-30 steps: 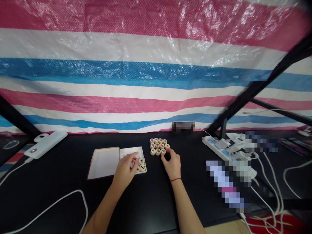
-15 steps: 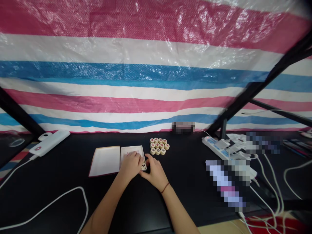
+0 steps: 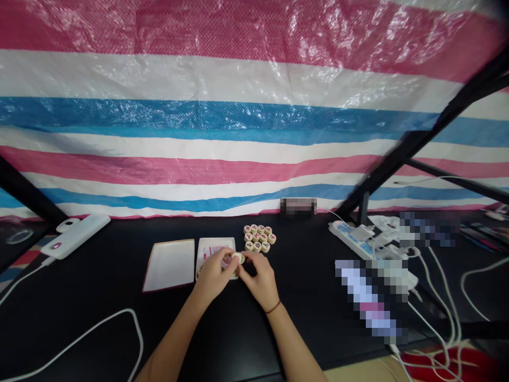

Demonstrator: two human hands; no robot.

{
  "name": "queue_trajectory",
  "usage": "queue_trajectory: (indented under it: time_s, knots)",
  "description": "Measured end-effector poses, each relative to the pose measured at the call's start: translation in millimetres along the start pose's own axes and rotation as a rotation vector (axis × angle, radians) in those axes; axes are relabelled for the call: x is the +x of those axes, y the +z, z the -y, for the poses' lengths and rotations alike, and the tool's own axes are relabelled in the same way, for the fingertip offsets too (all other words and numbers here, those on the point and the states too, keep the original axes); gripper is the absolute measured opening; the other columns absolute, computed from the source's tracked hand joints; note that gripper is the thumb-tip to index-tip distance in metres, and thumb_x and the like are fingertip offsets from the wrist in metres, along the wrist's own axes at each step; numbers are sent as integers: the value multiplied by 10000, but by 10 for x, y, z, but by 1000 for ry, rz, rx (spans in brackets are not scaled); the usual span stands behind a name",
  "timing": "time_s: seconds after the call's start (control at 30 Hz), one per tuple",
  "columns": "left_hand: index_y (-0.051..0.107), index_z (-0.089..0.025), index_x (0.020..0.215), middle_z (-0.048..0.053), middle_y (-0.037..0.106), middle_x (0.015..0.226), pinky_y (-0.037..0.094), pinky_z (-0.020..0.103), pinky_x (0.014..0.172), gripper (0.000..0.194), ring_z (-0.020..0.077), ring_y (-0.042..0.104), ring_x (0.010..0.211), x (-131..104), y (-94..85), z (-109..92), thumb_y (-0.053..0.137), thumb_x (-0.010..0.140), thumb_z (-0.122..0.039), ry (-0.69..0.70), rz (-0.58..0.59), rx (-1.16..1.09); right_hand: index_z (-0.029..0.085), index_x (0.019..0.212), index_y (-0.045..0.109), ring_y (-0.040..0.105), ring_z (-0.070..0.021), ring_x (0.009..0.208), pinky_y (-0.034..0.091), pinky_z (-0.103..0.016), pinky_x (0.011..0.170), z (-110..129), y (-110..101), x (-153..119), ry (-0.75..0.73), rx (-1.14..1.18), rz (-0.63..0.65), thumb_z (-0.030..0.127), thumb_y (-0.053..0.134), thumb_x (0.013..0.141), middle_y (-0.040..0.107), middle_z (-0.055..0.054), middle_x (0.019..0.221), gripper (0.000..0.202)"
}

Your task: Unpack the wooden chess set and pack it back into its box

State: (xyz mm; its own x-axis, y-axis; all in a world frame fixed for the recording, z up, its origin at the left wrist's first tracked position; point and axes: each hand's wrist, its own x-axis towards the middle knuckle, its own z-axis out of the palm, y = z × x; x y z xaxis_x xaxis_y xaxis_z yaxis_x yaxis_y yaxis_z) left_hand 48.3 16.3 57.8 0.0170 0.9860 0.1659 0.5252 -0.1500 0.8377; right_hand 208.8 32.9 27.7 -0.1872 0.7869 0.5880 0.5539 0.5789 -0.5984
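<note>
Over the near right part of a white box, my left hand pinches a round cream game piece between thumb and fingers. Close beside it on the right, my right hand has its thumb and fingertips at another pale piece, partly hidden by the fingers. Printed paper and some pieces show inside the box. Beyond my right hand, several round pieces with red or black characters lie in three rows on the black table.
Left of the box lies an open lid. A white power bank with a cable is at the far left. On the right are a power strip, blurred devices and white cables. A striped sheet hangs behind.
My left hand has lifted out of the box with a piece between its fingers. My right hand has drawn closer, its fingertips now at a piece. More of the printed paper shows.
</note>
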Motion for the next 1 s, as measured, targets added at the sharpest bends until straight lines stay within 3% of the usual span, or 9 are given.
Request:
queue_trajectory:
  time_s: [0.13, 0.23, 0.33, 0.4, 0.5, 0.63, 0.73, 0.87, 1.0]
  knots:
    - [615, -209, 960, 47, 711, 963, 522, 325, 832, 253, 196, 676, 912, 23, -6, 99, 578, 809, -408, -117, -117, -296, 148, 990, 637, 586, -216, 786, 468, -360, 764, -386, -164, 33, 231, -211, -284, 385, 544, 836, 656, -102, 894, 297]
    - [634, -195, 989, 65, 713, 995, 537, 332, 857, 325, 213, 673, 970, 66, -39, 164, 648, 743, -407, -205, -200, -491, 126, 909, 667, 579, -253, 802, 460, -396, 763, -746, -259, 40, 378, -333, -272, 460, 489, 820, 646, -145, 896, 389]
    - [645, -201, 1038, 65, 703, 1028, 556, 320, 821, 373, 198, 675, 935, 88, -55, 184, 675, 710, -376, -260, -235, -511, 114, 888, 682, 585, -272, 824, 450, -420, 794, -911, -281, 41, 413, -352, -185, 474, 457, 817, 651, -166, 884, 430]
    - [639, -208, 1077, 61, 689, 1033, 569, 303, 780, 380, 175, 675, 882, 80, -41, 181, 654, 728, -360, -229, -239, -467, 105, 908, 681, 584, -278, 832, 447, -433, 805, -843, -278, 51, 433, -337, -190, 485, 464, 812, 651, -176, 890, 448]
    - [636, -227, 1093, 45, 662, 993, 571, 289, 749, 322, 148, 661, 814, 32, 12, 163, 605, 791, -334, -53, -202, -286, 121, 994, 653, 582, -249, 811, 464, -403, 783, -504, -268, 61, 457, -203, -249, 492, 509, 812, 654, -147, 902, 438]
    - [622, -257, 1112, 22, 662, 929, 543, 311, 798, 276, 147, 640, 783, -62, 93, 138, 580, 840, -250, 231, -118, 31, 182, 1045, 608, 600, -166, 735, 484, -277, 680, 71, -204, 26, 358, 189, 8, 425, 635, 784, 677, -49, 876, 357]
    - [601, -261, 1131, 27, 671, 955, 533, 308, 808, 288, 160, 641, 845, -109, 131, 130, 541, 859, -188, 301, -66, 121, 184, 938, 642, 587, -135, 636, 465, -232, 587, 332, -133, 0, 360, 267, 42, 376, 634, 794, 653, 0, 713, 241]
    - [581, -248, 1150, 42, 670, 989, 524, 318, 836, 290, 171, 639, 902, -108, 141, 90, 505, 880, -177, 269, -21, 154, 192, 938, 656, 600, -138, 641, 465, -226, 562, 373, -122, 29, 330, 285, 77, 341, 635, 789, 664, -3, 726, 212]
    - [498, -261, 1282, 60, 660, 1097, 492, 353, 916, 396, 199, 618, 1013, -88, 15, 53, 526, 887, -265, 293, 26, 207, 181, 938, 643, 630, -165, 711, 490, -249, 593, 42, -242, 92, 333, 199, -3, 353, 596, 796, 685, -43, 824, 228]
